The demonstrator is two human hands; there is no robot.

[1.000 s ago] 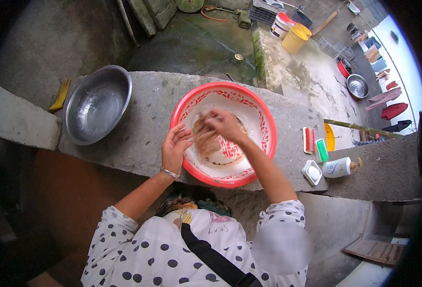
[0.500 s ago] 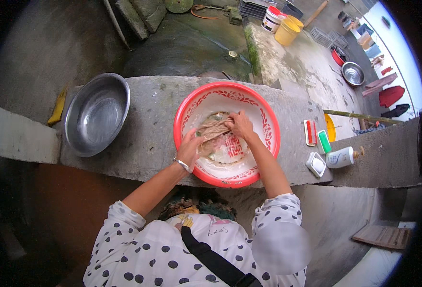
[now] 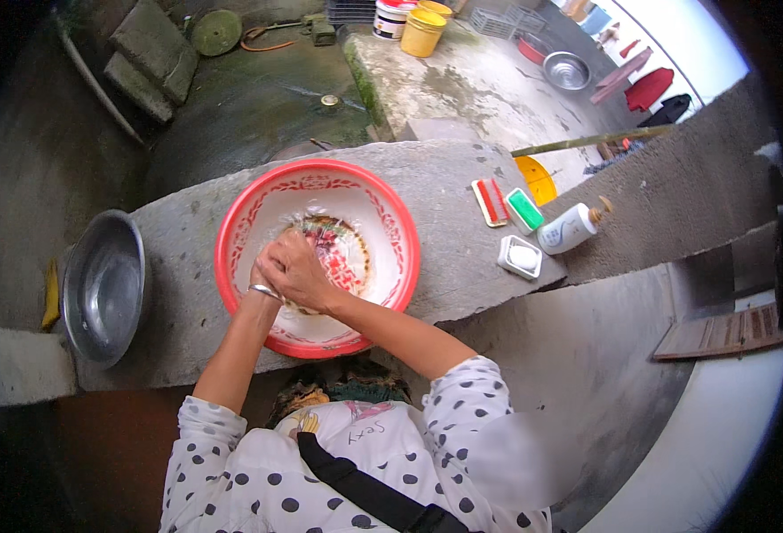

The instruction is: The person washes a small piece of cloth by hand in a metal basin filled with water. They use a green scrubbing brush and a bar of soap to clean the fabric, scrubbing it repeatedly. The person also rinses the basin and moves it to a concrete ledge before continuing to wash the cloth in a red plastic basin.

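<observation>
My right hand (image 3: 297, 270) is closed over my left hand (image 3: 262, 275), both low inside a wide white basin with a red rim (image 3: 406, 240). The left wrist wears a silver bangle (image 3: 265, 290). The fingers are pressed together; the brown cloth seen between them a moment earlier is hidden by the hands now. Shallow water and a red printed pattern (image 3: 342, 266) show on the basin's bottom, just right of the hands.
The basin stands on a concrete slab (image 3: 449, 222). At its left sits a metal basin (image 3: 105, 293), beyond it a yellow glove (image 3: 51, 298). To the right are a red-bristled brush (image 3: 491, 202), a green soap box (image 3: 524, 210), a white soap dish (image 3: 520, 258) and a pump bottle (image 3: 569, 228).
My hands have come together, right over left, at the basin's left side; before, they were apart with the brown cloth stretched between them. The view has shifted, so the scene sits further left.
</observation>
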